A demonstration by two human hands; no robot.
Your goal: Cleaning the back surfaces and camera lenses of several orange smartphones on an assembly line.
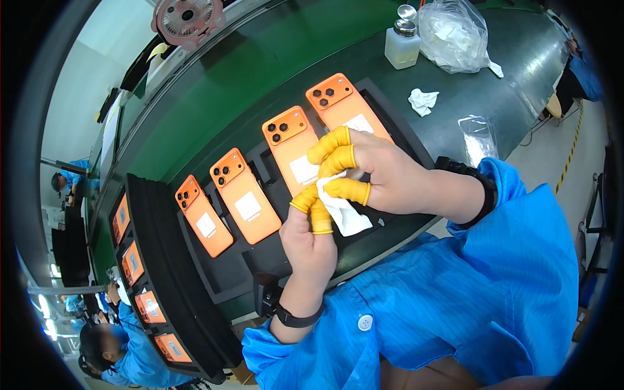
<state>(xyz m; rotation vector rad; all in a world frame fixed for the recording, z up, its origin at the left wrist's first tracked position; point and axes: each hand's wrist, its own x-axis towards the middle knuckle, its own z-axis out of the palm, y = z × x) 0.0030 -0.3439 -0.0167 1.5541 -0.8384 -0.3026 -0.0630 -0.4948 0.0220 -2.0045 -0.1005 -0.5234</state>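
Yellow finger cots cover several fingertips on both hands. My right hand [385, 174] is closed, pinching a crumpled white wipe [348, 218] whose loose end hangs below the fingers. Close against it, my left hand [308, 239] has thumb and finger pressed together at the wipe's left edge. Both hands are above a black foam tray [263, 263]. In that tray lie orange smartphones, camera side up, each with a white label: one phone [292, 140] just beyond my fingers, another [344, 107] partly hidden by my right hand, and two more [244, 198] [203, 218] to the left.
At the left stands a stack of black trays [188, 292] with orange phones [151, 305] in the top one. Far right are a pump bottle [403, 45], a plastic bag of white wipes [453, 36], a crumpled wipe [423, 101] and a clear plastic sleeve [478, 138]. A person in blue [133, 351] sits at lower left.
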